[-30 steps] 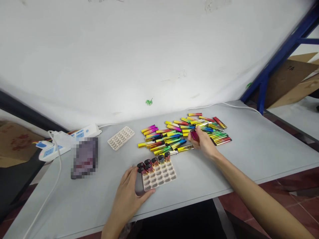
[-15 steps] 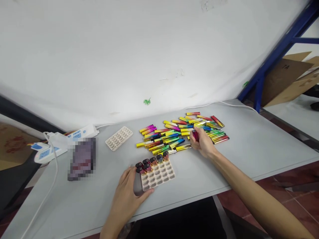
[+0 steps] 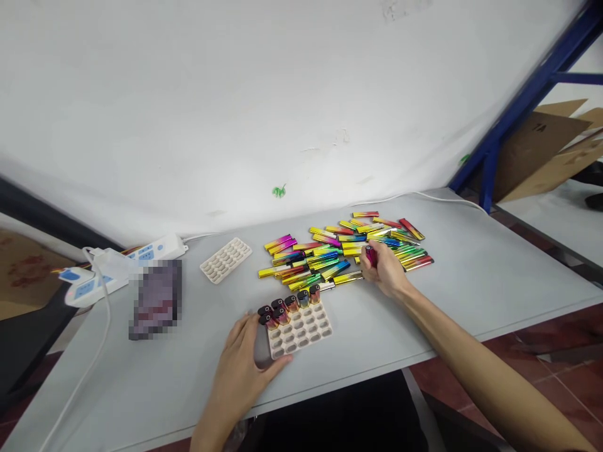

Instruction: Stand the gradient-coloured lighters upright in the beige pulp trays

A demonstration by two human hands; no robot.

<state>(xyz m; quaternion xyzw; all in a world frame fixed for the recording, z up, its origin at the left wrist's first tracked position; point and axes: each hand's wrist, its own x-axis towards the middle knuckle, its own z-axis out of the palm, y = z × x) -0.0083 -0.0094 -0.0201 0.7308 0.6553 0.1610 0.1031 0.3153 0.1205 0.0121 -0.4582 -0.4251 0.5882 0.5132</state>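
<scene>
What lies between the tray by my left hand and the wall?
In the head view, a spread of multicolored metallic tubes lies on the gray tabletop between that tray and the wall.

Both trays are cream; some sticks fade yellow to magenta.

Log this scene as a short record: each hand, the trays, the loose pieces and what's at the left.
Left hand: spread around the near tray's left end
Right hand: gripping a dark red piece
Near tray: seven black-topped pieces upright
Far tray: pale, slotted
Loose pieces: metallic, multicoloured, lying heaped
Left side: white power strip
</scene>
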